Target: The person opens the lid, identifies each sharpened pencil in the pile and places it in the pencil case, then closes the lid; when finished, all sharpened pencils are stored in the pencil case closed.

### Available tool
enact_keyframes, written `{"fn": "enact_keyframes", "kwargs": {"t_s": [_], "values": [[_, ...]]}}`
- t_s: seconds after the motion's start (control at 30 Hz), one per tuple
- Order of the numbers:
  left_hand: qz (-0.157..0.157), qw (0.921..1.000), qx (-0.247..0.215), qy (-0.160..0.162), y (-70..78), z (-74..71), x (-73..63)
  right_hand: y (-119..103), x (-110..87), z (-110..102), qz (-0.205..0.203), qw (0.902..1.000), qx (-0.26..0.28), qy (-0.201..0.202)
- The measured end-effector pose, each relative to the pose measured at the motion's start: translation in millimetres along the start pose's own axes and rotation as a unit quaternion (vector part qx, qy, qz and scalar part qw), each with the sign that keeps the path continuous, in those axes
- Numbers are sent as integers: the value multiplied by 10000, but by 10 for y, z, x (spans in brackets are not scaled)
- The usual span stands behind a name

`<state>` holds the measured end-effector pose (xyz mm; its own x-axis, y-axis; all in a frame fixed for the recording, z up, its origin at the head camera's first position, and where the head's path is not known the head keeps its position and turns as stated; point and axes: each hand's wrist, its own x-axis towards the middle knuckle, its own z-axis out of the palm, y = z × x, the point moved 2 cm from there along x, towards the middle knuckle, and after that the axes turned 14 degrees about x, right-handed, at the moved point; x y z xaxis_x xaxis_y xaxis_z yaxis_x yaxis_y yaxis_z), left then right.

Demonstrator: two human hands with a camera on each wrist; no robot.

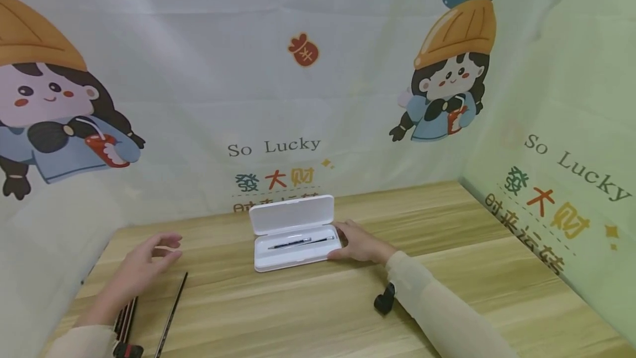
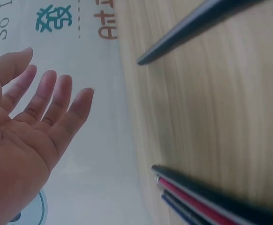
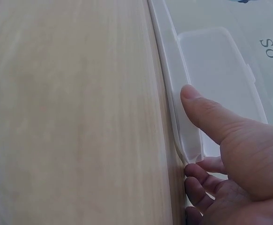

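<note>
A white pencil case point(image 1: 293, 215) lies on the table with its lid raised at the back. Two slim pens or pencils point(image 1: 290, 243), one clear and dark, lie inside it. My right hand point(image 1: 360, 243) grips the case's right end; in the right wrist view the thumb point(image 3: 206, 110) lies against its front side, the other fingers curl at the end. To the left, my left hand point(image 1: 141, 264) hovers empty, fingers loosely bent. Near it, a dark thin pencil point(image 1: 172, 314) lies alone, and several dark and red pencils point(image 2: 197, 197) lie together beneath the wrist.
The wooden table point(image 1: 447, 236) meets a printed cloth backdrop point(image 1: 199, 70) at the back and right. A black strap piece point(image 1: 384, 299) hangs at my right wrist.
</note>
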<state>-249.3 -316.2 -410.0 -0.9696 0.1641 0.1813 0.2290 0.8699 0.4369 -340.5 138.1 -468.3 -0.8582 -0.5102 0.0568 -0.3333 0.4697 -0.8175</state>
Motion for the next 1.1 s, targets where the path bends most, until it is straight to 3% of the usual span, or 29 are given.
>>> {"fn": "enact_keyframes", "kwargs": {"t_s": [0.5, 0.73, 0.9, 1.1], "values": [[-496, 9969, -116, -594, -325, -177, -233, -25, -13, 5, 34, 9999, 128, -58], [-707, 9950, -300, -642, -438, -230, -322, -19, -7, -6, 54, 9999, 154, -3], [-833, 9908, -627, -862, -480, -234, -354, -14, -3, -17, -10, 10000, 69, 53], [-805, 9908, -505, -968, -489, -199, -382, -16, -7, 1, 13, 10000, 8, 14]]}}
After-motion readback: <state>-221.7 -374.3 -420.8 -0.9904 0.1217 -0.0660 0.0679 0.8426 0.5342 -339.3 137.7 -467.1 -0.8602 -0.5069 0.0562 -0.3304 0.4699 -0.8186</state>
